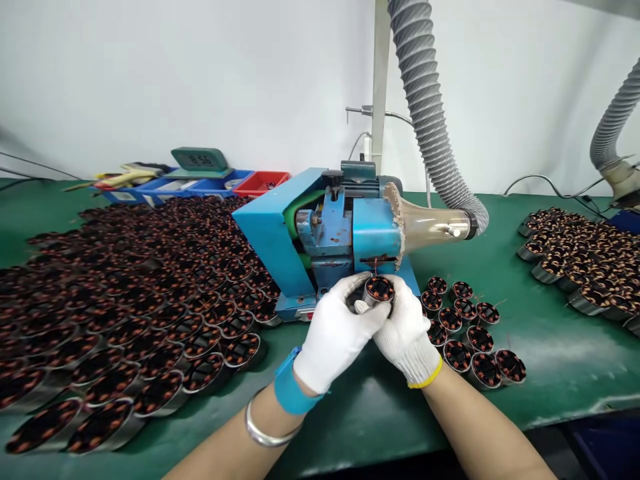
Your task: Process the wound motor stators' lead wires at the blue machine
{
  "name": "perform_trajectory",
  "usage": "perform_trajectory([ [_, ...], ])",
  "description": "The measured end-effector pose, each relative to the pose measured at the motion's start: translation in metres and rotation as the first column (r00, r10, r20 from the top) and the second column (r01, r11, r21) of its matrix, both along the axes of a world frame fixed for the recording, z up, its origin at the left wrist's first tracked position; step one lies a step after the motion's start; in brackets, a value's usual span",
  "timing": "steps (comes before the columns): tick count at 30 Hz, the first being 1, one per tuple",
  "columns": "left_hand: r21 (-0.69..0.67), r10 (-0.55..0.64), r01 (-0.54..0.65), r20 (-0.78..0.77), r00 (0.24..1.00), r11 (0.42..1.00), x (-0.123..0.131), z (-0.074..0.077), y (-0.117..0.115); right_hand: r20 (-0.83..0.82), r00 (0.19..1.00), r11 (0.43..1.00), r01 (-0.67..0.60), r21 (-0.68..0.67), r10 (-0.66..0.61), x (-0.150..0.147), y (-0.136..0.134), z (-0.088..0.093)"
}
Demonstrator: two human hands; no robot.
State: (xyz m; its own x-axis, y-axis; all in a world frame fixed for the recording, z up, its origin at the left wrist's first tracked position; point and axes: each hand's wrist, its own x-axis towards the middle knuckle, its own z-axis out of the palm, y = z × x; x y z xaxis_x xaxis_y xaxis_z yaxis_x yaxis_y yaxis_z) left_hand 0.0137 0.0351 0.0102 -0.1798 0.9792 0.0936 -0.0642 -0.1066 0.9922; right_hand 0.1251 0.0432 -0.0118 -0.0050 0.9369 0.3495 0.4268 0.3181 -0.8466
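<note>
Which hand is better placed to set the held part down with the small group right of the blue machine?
Probably the right hand: it and the left hand both hold the wound part, but the right is beside the small group, while the left is nearer the large batch.

The dim digits 8:56 on the front of the green digital clock [200, 159]

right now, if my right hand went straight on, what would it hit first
Holding the wound part, your right hand would probably meet the blue machine first; the depth between them is unclear.
</note>
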Motion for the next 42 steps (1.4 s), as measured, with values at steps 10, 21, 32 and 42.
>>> perform_trajectory([
  [10, 0.027, -0.127, 0.127, -0.001, 0.992, 0.992, 0.003, 0.001, 0.015, 0.115, 0.991, 0.995, 0.077, -0.063, -0.07, 0.002, 0.009, 0.014],
  [21, 0.166, -0.037, 0.065, -0.165, 0.986, 0.984, 0.007, -0.011, 0.018, 0.072, 0.996, 0.984, 0.035, 0.174, -0.048, 0.005, 0.017, -0.009],
  [32, 0.211, -0.013, 0.05, -0.171, 0.985, 0.976, 0.007, -0.018, 0.021, 0.082, 0.993, 0.967, 0.059, 0.246, -0.081, 0.002, 0.018, -0.014],
  [42, 0.211, -0.163, 0.224, -0.271, 0.949, 0.952, -0.009, -0.021, -0.001, 0.143, 0.989, 0.894, -0.097, 0.437, 0.037, 0.011, 0.004, -0.011],
])
